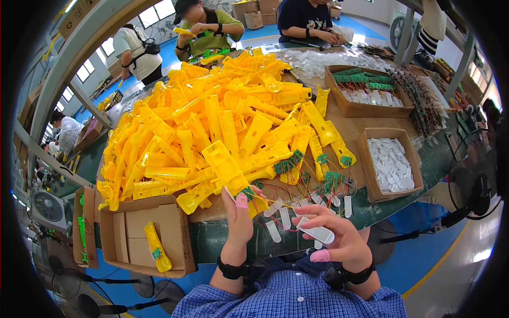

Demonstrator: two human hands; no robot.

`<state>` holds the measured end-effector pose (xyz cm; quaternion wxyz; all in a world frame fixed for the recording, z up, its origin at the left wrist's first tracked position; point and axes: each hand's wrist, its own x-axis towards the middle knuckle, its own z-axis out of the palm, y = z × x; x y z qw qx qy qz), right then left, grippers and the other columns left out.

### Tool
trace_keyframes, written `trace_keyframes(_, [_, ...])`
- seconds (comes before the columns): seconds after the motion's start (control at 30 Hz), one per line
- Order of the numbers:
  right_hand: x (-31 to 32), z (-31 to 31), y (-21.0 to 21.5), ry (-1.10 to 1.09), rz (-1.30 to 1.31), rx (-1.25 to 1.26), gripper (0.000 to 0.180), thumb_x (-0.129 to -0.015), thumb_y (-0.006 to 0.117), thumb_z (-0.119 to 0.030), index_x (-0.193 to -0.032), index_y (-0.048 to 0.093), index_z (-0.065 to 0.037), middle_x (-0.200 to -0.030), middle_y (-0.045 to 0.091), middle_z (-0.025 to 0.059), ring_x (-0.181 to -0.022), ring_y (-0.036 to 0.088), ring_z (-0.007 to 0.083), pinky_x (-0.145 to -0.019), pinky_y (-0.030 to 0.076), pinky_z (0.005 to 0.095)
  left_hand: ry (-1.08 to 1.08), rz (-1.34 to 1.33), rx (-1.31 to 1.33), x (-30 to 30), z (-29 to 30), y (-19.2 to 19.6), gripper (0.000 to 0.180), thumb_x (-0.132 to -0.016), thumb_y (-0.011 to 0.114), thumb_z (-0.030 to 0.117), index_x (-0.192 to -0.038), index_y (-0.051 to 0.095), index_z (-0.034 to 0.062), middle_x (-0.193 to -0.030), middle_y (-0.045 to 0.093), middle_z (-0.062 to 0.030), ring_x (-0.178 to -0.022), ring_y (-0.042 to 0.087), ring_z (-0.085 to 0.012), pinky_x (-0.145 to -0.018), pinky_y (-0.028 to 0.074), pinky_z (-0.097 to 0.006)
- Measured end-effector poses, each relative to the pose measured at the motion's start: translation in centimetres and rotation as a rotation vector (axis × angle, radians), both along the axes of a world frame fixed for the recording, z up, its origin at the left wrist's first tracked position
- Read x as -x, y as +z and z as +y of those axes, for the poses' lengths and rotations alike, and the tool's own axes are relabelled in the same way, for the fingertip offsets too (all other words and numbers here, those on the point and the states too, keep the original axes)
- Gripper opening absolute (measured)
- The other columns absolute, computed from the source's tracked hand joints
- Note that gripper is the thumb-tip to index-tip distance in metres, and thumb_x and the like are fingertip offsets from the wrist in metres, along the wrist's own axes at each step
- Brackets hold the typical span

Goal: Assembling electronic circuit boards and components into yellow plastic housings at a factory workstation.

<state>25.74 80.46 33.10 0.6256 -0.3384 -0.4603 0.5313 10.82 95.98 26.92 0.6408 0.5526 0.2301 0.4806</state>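
My left hand (239, 220) is closed on a long yellow plastic housing (220, 161), tilted up in front of the pile. A small green circuit board (247, 193) sits at the housing's lower end, by my thumb. With my right hand (344, 236) I grip a white flat, round-ended piece (319, 233) between thumb and fingers. Thin wires stretch from the board toward my right hand. Pink covers show on my thumbs. On the table just beyond my hands lie several wired green boards (331, 183) and white pieces (273, 231).
A big heap of yellow housings (175, 132) covers the table's middle. At the lower left, a cardboard box (114, 233) holds one yellow housing. Boxes of white pieces (366, 159) and green boards (347, 108) stand right. Black fans (472, 185) flank the table; other people work across it.
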Motion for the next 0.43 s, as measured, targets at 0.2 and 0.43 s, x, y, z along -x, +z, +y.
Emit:
trace_keyframes(0.2, [0.1,0.9,-0.3,-0.374,-0.423,-0.163,0.046,-0.076,0.067,0.002,-0.118,0.050,-0.004,-0.108,0.057,0.0133,-0.102,0.056,0.0189,-0.085,0.046,0.0268,-0.180,0.012,0.161,0.5,-0.1,-0.6,0.042,-0.094,0.034,0.037,-0.124,0.030,0.0077,-0.097,0.054,-0.0125,-0.081,0.059,-0.0209,-0.072,0.051,-0.035])
trace_keyframes(0.43, [0.6,1.7,-0.1,-0.652,-0.030,-0.084,0.056,-0.083,0.060,-0.002,-0.129,0.029,-0.008,-0.101,0.059,0.0181,-0.088,0.061,0.0167,-0.076,0.048,0.0245,-0.441,0.001,0.225,0.5,-1.3,-0.8,0.077,-0.084,0.019,0.070,-0.132,0.030,0.0107,-0.095,0.055,-0.0155,-0.078,0.059,-0.0251,-0.069,0.049,-0.039])
